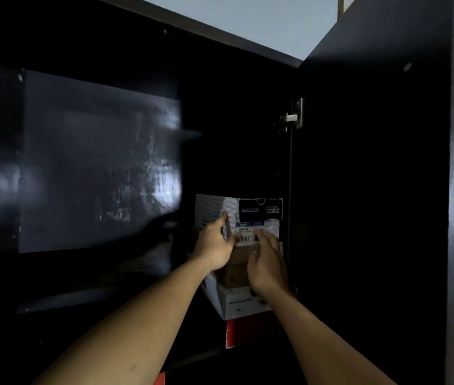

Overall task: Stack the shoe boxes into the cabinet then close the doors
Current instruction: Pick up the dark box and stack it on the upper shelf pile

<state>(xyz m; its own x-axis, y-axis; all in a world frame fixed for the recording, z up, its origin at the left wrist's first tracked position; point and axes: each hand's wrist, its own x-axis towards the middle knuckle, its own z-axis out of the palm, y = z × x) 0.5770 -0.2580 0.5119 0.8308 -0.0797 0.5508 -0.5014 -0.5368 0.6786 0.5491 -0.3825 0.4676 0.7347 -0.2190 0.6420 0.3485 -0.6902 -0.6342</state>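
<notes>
Right now both hands are on the top shoe box [238, 218], the grey-and-white one a bit right of the middle of the frame. It sits on a stack inside the dark cabinet [98, 162], close to the open right door [373, 190]. The left hand [214, 245] wraps around the box's left front corner, with the fingers [223, 218] bent around its side. The right hand [267, 265] is flat and open, with its fingertips [260, 233] pressing on the front of the box.

To do this step well, I think the box should be pushed straight back with both hands together, until its front lines up with the brown box [237, 270] and the white box [238, 301] under it. A red box [241, 333] is at the bottom. If a box sticks out, the door may not shut.

The dark label [260, 209] on the top box says SKECHERS and WALK. A white sticker [244, 234] under it has a barcode and some numbers that are too blurry to read. The white box also has some faint writing that I cannot make out.
</notes>
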